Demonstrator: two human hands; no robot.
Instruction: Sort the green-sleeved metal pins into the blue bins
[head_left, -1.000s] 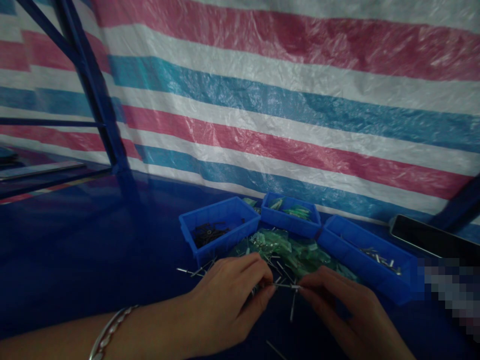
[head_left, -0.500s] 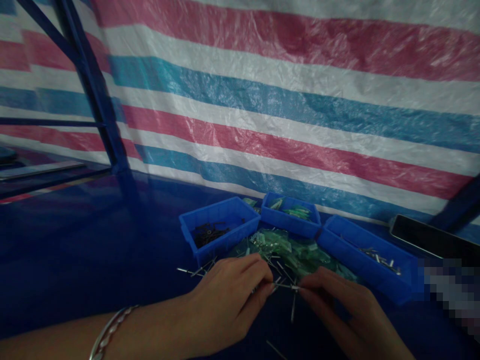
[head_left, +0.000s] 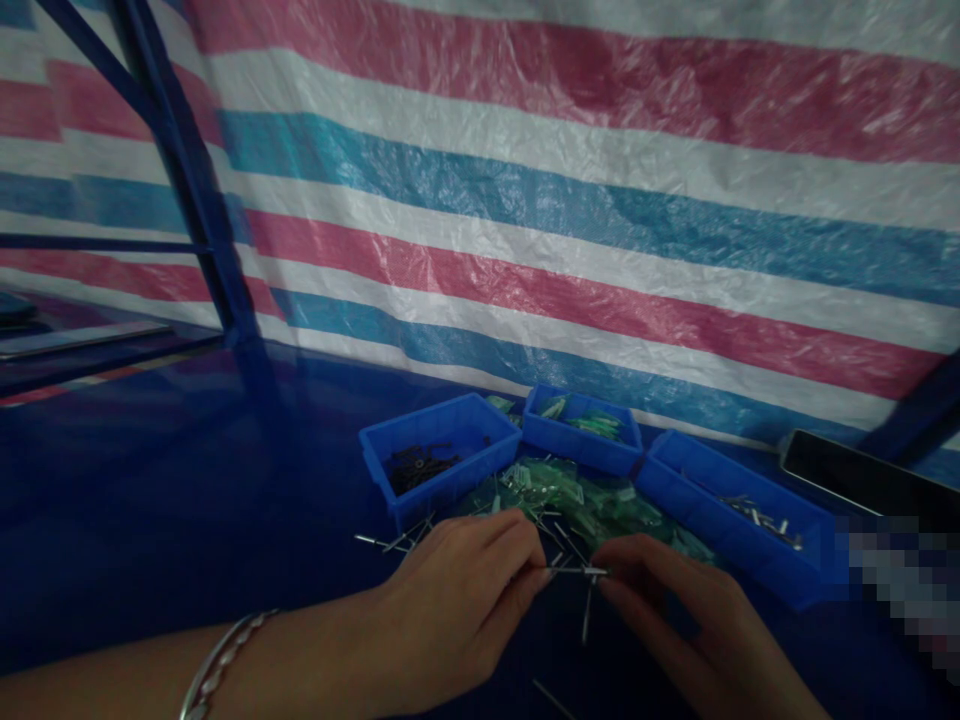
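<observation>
Two hands meet over a dark blue glossy surface (head_left: 187, 500): left hand (head_left: 457, 595) and right hand (head_left: 675, 610), both closed in fingertip pinches on opposite ends of one thin silver metal pin (head_left: 577, 571), held level, probably for alignment. Behind lie a pile of green plastic sleeves (head_left: 577, 500) and three blue plastic bins (head_left: 439, 450), within reach.

Right hand (head_left: 697, 625) cut off by lower edge, left hand's (head_left: 457, 600) fingertips hidden under its knuckles, pixel-blurred patch (head_left: 904, 580) at right edge, dark small parts in left bin (head_left: 435, 455) too small to identify, flat dark device (head_left: 862, 478) partly cut off.
</observation>
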